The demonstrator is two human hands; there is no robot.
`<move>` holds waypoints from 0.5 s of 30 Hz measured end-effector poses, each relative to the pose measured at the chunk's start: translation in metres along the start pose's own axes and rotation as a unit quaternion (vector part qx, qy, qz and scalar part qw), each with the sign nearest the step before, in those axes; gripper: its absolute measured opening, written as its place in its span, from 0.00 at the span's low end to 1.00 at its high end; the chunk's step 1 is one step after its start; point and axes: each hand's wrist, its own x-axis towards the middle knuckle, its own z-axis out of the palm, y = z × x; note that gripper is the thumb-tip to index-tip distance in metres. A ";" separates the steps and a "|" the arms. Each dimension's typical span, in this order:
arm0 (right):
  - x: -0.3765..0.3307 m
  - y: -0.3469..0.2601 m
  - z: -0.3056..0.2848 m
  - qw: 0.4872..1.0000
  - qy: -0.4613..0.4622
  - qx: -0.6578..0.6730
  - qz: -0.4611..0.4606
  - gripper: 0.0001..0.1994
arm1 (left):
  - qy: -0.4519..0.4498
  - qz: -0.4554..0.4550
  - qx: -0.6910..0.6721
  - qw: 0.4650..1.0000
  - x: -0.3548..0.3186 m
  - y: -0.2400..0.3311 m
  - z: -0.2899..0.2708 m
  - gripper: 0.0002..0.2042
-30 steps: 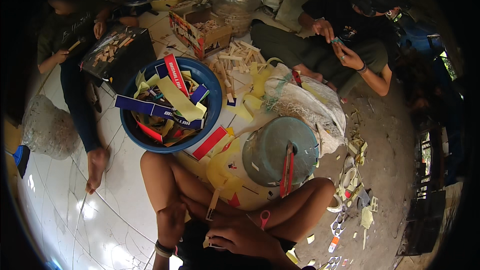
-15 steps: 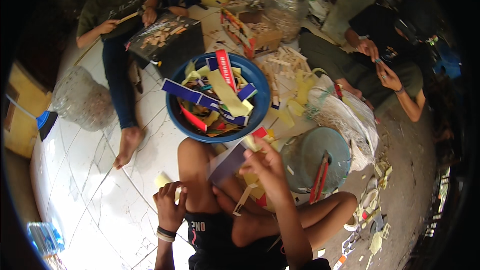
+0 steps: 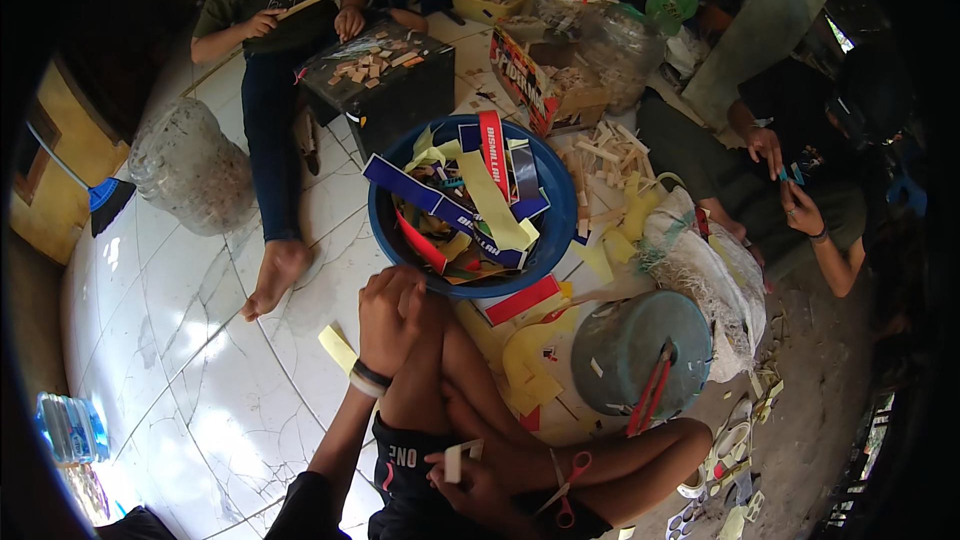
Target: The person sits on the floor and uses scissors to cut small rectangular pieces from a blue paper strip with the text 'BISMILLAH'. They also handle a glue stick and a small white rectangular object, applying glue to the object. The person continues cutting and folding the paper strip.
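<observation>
My left hand (image 3: 390,315), a dark and a pale band at its wrist, is raised by my knee, just in front of the blue basin (image 3: 377,230). Its fingers curl inward, and whatever may be in them is hidden. Low over my lap, my right hand (image 3: 470,490) holds a small bent cream strip (image 3: 455,463). Pink-handled scissors (image 3: 565,488) lie on my leg to its right. Long blue, red and pale yellow strips (image 3: 490,195) are heaped in the basin, some over its rim.
Yellow and red scraps lie by a grey-green round container (image 3: 640,355) with red-handled pliers (image 3: 655,380) on it. Behind stand a white sack (image 3: 700,290), wood sticks (image 3: 610,155) and a black box (image 3: 400,90). Two other people sit at far left and right.
The blue strip near my right hand has left it; a similar one now lies in the basin. My right hand has dropped to my lap and holds the cream strip. My left hand has moved up and forward.
</observation>
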 end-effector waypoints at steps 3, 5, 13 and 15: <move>-0.015 0.001 0.007 0.997 0.010 -0.054 -0.062 0.17 | 0.022 0.030 0.013 0.999 0.050 -0.023 0.040 0.06; -0.015 -0.003 0.004 0.997 0.027 -0.043 -0.062 0.15 | 0.031 0.053 0.026 0.998 0.083 -0.040 0.066 0.07; 0.001 -0.008 -0.009 0.997 0.015 -0.072 -0.037 0.11 | -0.074 0.041 0.249 0.965 0.142 -0.087 0.123 0.29; 0.004 -0.007 -0.010 0.994 0.004 -0.097 -0.058 0.11 | -0.146 0.004 0.265 0.953 0.140 -0.089 0.124 0.34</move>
